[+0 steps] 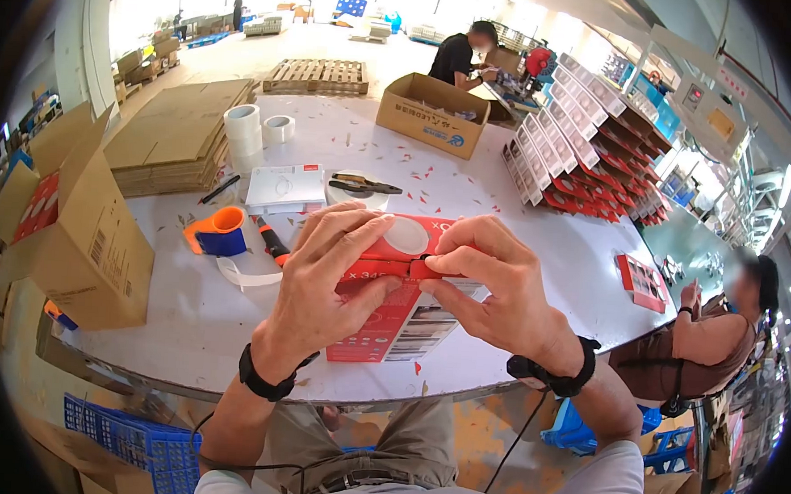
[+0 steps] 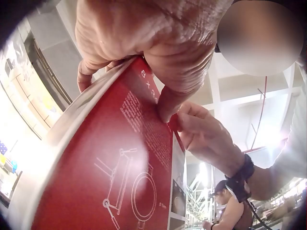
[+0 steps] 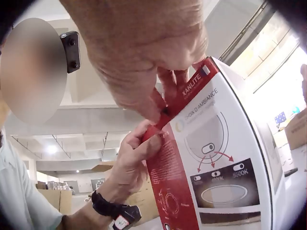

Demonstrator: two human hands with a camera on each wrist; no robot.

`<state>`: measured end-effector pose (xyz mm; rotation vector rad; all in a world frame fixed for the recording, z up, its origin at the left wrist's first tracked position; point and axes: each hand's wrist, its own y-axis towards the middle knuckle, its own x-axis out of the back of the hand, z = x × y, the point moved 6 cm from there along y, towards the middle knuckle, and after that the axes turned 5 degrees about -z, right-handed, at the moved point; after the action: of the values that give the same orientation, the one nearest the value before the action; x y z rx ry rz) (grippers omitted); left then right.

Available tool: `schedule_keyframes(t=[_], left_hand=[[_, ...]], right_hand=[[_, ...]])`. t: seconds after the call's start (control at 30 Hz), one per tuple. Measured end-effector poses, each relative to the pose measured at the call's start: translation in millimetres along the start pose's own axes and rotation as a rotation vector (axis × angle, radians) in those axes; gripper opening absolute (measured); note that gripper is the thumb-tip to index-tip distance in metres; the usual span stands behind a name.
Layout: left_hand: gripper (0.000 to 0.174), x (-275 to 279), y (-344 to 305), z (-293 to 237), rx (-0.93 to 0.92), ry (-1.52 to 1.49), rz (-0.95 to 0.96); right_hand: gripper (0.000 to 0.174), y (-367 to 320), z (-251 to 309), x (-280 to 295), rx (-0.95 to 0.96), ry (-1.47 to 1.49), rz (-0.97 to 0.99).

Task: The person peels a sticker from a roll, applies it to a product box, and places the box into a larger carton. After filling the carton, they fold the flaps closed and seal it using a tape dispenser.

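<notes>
A red and white printed box [image 1: 364, 339] stands upright at the table's near edge, its top toward the head camera. My left hand [image 1: 322, 279] grips the top's left part, fingers over the top and thumb on the near face. With thumb and fingertips, my right hand [image 1: 501, 284] pinches the red cardboard edge near a small dark gap. In the left wrist view, the box [image 2: 115, 167] shows line drawings below my left hand [image 2: 153, 43]. The right wrist view shows my right hand [image 3: 144, 52] at the top edge of the box [image 3: 225, 139].
Tape rolls [image 1: 242, 132], an orange and blue tape dispenser [image 1: 222, 231], pliers [image 1: 363, 185] and a white box [image 1: 286, 189] lie beyond my hands. An open carton [image 1: 100, 249] stands left, stacked red and white trays [image 1: 580, 140] at back right. A person [image 1: 722, 340] sits right.
</notes>
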<state>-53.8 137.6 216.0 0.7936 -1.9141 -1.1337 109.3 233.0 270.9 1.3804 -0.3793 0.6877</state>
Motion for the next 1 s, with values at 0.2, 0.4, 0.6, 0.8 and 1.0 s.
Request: schedule_keyframes(t=[0.2, 0.4, 0.6, 0.8, 1.0], left_hand=[[0.068, 0.4, -0.8, -0.4, -0.004, -0.015, -0.009], [0.069, 0.8, -4.1, 2.4, -0.024, -0.036, -0.033], [0.061, 2.9, -2.7, -0.9, -0.055, -0.057, -0.043], [0.058, 5.5, -1.1, -3.0, -0.089, -0.039, -0.023], [0.042, 11.9, 24.3, -20.1, -0.070, 0.015, 0.122]], right_hand=[[0.022, 5.3, 3.8, 1.5, 0.104, -0.034, 0.081], [0.020, 3.2, 2.2, 0.6, 0.105, -0.061, 0.084], [0.020, -4.7, -4.0, -7.8, 0.051, -0.068, -0.047], [0.047, 12.9, -19.1, -1.1, -0.087, 0.031, 0.122], [0.081, 1.9, -41.9, 0.1, -0.190, -0.147, 0.334]])
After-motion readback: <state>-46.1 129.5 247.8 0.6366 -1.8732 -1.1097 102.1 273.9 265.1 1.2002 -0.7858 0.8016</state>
